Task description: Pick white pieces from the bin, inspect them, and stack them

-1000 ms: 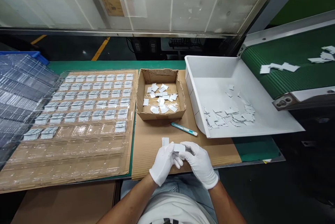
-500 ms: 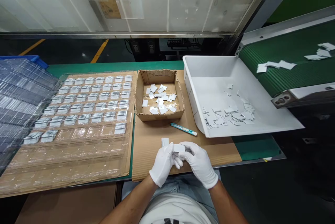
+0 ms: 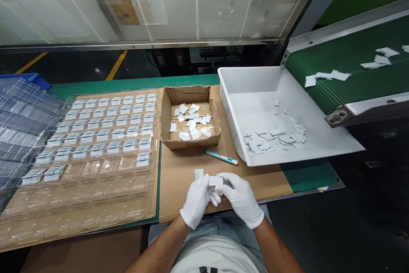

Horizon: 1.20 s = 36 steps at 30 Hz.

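White-gloved left hand and right hand pinch one small white card between their fingertips above the near edge of the cardboard sheet; a light edge grip likely keeps it unbent.

White fabric gloves are worn on the left hand and the right hand, ending in knit cuffs at the wrists. Forearms are left bare below the cuffs. A white shirt with a dark print and blue jeans are seen.
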Available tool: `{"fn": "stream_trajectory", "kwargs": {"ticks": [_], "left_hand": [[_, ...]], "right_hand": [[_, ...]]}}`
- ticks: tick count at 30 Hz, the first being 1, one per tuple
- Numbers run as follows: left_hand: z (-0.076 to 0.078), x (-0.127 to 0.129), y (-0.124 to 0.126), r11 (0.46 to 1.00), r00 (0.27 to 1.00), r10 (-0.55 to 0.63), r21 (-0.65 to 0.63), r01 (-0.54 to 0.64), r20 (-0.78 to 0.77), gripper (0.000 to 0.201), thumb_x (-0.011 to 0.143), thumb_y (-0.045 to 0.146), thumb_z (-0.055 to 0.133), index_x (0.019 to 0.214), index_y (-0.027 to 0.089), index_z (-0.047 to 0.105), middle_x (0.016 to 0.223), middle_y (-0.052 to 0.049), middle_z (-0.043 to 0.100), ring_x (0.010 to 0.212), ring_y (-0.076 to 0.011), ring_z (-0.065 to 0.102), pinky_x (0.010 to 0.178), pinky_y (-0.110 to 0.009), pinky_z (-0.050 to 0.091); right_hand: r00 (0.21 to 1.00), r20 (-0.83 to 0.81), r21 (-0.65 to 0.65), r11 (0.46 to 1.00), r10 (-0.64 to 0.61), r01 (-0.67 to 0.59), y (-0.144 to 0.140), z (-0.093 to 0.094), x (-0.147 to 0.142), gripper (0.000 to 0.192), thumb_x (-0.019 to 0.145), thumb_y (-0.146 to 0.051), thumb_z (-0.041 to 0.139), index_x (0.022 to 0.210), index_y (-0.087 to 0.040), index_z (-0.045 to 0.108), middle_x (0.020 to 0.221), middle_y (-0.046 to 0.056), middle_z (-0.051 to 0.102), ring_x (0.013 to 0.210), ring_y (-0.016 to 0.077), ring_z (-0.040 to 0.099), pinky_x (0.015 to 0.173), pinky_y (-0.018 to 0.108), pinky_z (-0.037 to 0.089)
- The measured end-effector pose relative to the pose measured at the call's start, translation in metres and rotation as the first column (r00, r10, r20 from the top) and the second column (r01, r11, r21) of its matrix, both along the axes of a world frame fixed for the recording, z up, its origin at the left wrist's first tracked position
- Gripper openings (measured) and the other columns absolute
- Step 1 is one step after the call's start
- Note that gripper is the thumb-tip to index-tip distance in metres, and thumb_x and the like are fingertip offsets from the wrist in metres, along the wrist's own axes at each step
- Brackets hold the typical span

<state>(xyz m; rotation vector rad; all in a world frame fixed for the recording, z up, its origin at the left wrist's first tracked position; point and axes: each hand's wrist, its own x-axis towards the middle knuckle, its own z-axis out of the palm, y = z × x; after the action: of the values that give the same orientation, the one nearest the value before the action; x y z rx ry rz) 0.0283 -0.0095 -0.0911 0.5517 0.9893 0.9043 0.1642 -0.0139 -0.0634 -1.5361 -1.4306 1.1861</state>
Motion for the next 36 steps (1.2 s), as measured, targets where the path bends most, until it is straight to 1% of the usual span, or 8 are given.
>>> {"fn": "stream_trajectory", "kwargs": {"ticks": [7, 13, 19, 25, 29, 31, 33, 36], "left_hand": [[0.012, -0.003, -0.003, 0.999, 0.996, -0.016, 0.045, 0.019, -0.083, 0.057, 0.075, 0.068, 0.057, 0.063, 0.013, 0.065, 0.044, -0.004, 0.061, 0.036, -0.0128, 0.052, 0.038, -0.024, 0.041], [0.050, -0.023, 0.022, 0.975, 0.923, 0.051, 0.220, 0.037, -0.380, 0.045, 0.069, 0.059, 0.070, 0.064, 0.015, 0.067, 0.051, -0.001, 0.063, 0.041, -0.0125, 0.053, 0.043, -0.024, 0.042], [0.084, -0.029, 0.063, 0.920, 0.868, 0.166, 0.391, 0.035, -0.468, 0.028, 0.074, 0.041, 0.068, 0.086, 0.017, 0.074, 0.072, -0.004, 0.073, 0.061, -0.0176, 0.063, 0.055, -0.026, 0.049], [0.084, -0.021, 0.072, 0.789, 0.741, 0.203, 0.555, 0.264, -0.641, 0.021, 0.074, 0.013, 0.055, 0.077, 0.021, 0.075, 0.080, -0.004, 0.075, 0.078, -0.0212, 0.069, 0.073, -0.029, 0.053], [0.097, -0.024, 0.082, 0.637, 0.651, 0.350, 0.681, 0.361, -0.673, 0.025, 0.075, 0.013, 0.051, 0.077, 0.022, 0.074, 0.077, -0.003, 0.073, 0.075, -0.0194, 0.068, 0.072, -0.028, 0.053], [0.109, -0.034, 0.096, 0.541, 0.574, 0.491, 0.746, 0.389, -0.656, 0.025, 0.079, 0.018, 0.049, 0.082, 0.022, 0.073, 0.081, -0.004, 0.073, 0.078, -0.0198, 0.067, 0.075, -0.028, 0.052], [0.120, -0.046, 0.118, 0.518, 0.422, 0.586, 0.720, 0.461, -0.692, 0.026, 0.082, 0.023, 0.047, 0.088, 0.022, 0.072, 0.088, -0.006, 0.072, 0.084, -0.0207, 0.067, 0.079, -0.029, 0.050], [0.130, -0.060, 0.160, 0.641, 0.039, 0.517, 0.417, 0.645, -0.855, 0.031, 0.083, 0.026, 0.043, 0.089, 0.021, 0.073, 0.091, -0.009, 0.069, 0.081, -0.0239, 0.066, 0.070, -0.031, 0.049]], "right_hand": [[0.999, 0.034, 0.050, 0.998, 0.024, -0.026, -0.001, 0.007, -0.001, 0.017, 0.078, -0.021, 0.066, 0.093, -0.023, 0.073, 0.086, 0.001, 0.074, 0.081, 0.0190, 0.068, 0.076, 0.028, 0.052], [0.988, 0.155, 0.252, 0.967, -0.001, -0.039, -0.007, 0.011, 0.004, 0.047, 0.079, -0.031, 0.073, 0.124, -0.020, 0.063, 0.094, 0.004, 0.072, 0.078, 0.0190, 0.068, 0.074, 0.029, 0.054], [0.965, 0.264, 0.351, 0.931, 0.000, -0.096, -0.008, -0.012, 0.014, 0.017, 0.086, -0.026, 0.065, 0.101, -0.022, 0.070, 0.082, 0.003, 0.073, 0.071, 0.0202, 0.070, 0.067, 0.028, 0.056], [0.927, 0.353, 0.543, 0.835, -0.128, -0.092, -0.005, -0.049, 0.016, 0.016, 0.091, -0.025, 0.054, 0.092, -0.025, 0.070, 0.080, 0.003, 0.075, 0.071, 0.0215, 0.073, 0.066, 0.029, 0.057], [0.881, 0.450, 0.555, 0.818, -0.146, -0.149, -0.004, -0.056, 0.013, 0.017, 0.091, -0.024, 0.051, 0.090, -0.025, 0.068, 0.075, 0.002, 0.072, 0.067, 0.0190, 0.071, 0.063, 0.025, 0.053], [0.845, 0.514, 0.531, 0.828, -0.146, -0.180, -0.005, -0.058, 0.011, 0.017, 0.091, -0.025, 0.051, 0.087, -0.025, 0.067, 0.073, 0.001, 0.071, 0.066, 0.0169, 0.069, 0.062, 0.023, 0.050], [0.808, 0.567, 0.505, 0.843, -0.162, -0.186, -0.005, -0.061, 0.007, 0.014, 0.089, -0.028, 0.054, 0.084, -0.026, 0.067, 0.072, 0.000, 0.070, 0.065, 0.0159, 0.067, 0.061, 0.022, 0.047], [0.767, 0.611, 0.485, 0.859, -0.196, -0.166, 0.000, -0.068, 0.002, 0.012, 0.080, -0.036, 0.065, 0.073, -0.026, 0.067, 0.065, -0.001, 0.069, 0.058, 0.0157, 0.064, 0.052, 0.023, 0.042]]}}
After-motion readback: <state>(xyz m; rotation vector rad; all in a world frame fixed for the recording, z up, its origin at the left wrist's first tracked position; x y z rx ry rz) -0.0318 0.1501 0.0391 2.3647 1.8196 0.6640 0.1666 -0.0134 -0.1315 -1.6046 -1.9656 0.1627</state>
